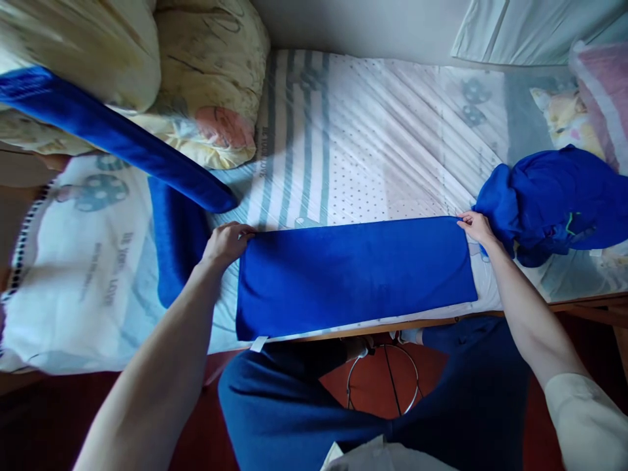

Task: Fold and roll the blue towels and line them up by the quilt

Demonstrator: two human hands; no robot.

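Note:
A blue towel (353, 275) lies flat as a long rectangle along the near edge of the bed, a small white tag showing at its lower left corner. My left hand (228, 242) pinches its far left corner between thumb and fingers. At the far right corner, my right hand (475, 227) grips the edge the same way. Just beyond my right hand sits a crumpled heap of blue cloth (564, 196). Left of my left hand is a folded blue cloth (179, 242), with a long, narrow folded blue strip (122, 140) slanting above it.
The bed (373, 144) has a striped and dotted sheet and meets a pale wall. Cream bedding (210, 85) is piled at the far left. A pink and white pillow (603, 98) lies at the right. Below the bed edge, a metal ring frame (383, 379) stands between my legs.

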